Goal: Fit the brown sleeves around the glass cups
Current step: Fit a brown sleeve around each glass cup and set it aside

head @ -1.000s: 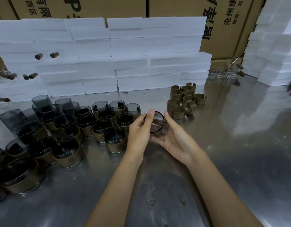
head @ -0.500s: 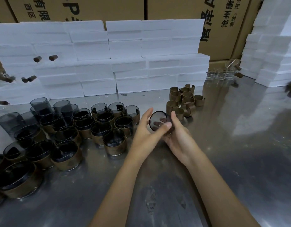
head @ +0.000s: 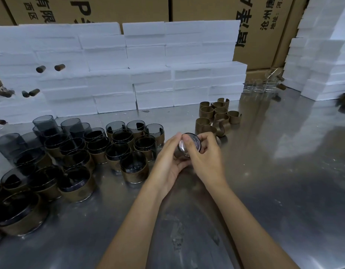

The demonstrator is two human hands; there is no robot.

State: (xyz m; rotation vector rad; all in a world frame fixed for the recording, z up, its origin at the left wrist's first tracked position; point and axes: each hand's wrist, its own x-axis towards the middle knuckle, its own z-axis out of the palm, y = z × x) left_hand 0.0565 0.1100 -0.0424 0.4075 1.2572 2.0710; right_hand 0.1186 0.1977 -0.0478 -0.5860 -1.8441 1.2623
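Both hands are wrapped around one glass cup [head: 189,145] that we're holding just above the steel bench [head: 274,171], right in the middle. Our left hand [head: 167,158] cradles it from below and the side with fingers curled round it, and our right hand [head: 204,152] grips it from the other side, thumb over the round end facing us. Honestly most of the cup is buried under fingers, so we can't tell if a sleeve is on it or not. Off to the left sits a crowd of dark cups with brown sleeves [head: 134,167] already on, plus a few bare smoky cups [head: 44,124] at the back; the nearest ones get cut off by the left edge. Loose brown sleeves [head: 216,115] are bunched just beyond our hands. Behind it all are stacked white foam blocks [head: 148,65] and cardboard boxes [head: 264,26], their print only partly in view. Some clear glasses [head: 262,87] far right are too blurry to make out.
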